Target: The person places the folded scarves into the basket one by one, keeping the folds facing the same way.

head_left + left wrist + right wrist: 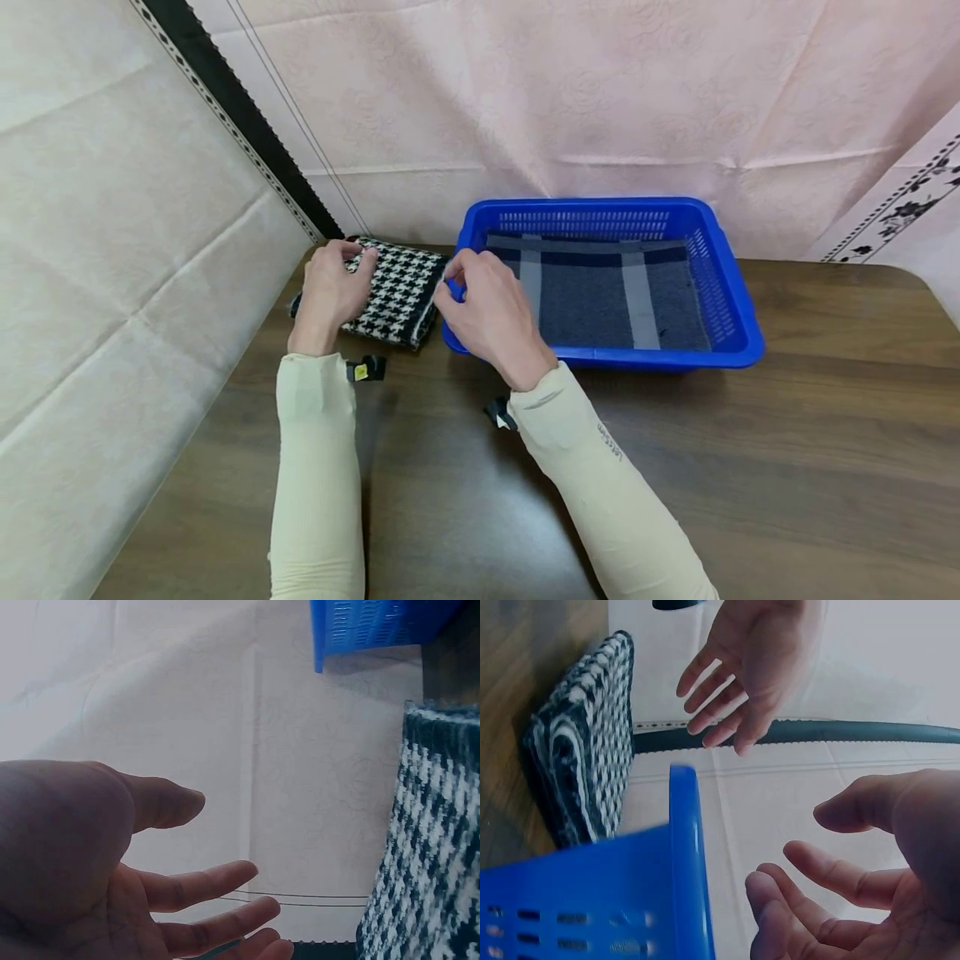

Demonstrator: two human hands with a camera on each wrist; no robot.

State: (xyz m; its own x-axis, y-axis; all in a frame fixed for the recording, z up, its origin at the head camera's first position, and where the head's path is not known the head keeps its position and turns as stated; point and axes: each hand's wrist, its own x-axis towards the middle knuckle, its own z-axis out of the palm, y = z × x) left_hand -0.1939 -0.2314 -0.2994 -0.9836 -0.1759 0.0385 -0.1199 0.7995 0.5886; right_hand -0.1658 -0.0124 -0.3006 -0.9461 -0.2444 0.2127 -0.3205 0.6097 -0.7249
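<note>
A folded black-and-white houndstooth cloth (401,287) lies on the table to the left of the blue basket. My left hand (332,283) hovers by the cloth's left side, fingers spread and holding nothing; the left wrist view shows a gap between them and the cloth (435,847). Over the basket's left rim is my right hand (491,312), its fingers loosely bent. In the right wrist view that hand (855,877) is empty beside the rim (690,862). Inside the blue basket (600,357) lies a flat dark grey cloth (585,304) with lighter stripes.
The wooden table (825,417) runs to a pale draped cloth wall (600,100) behind the basket. Another pale drape (135,250) closes off the left side. Small dark devices are strapped at both wrists.
</note>
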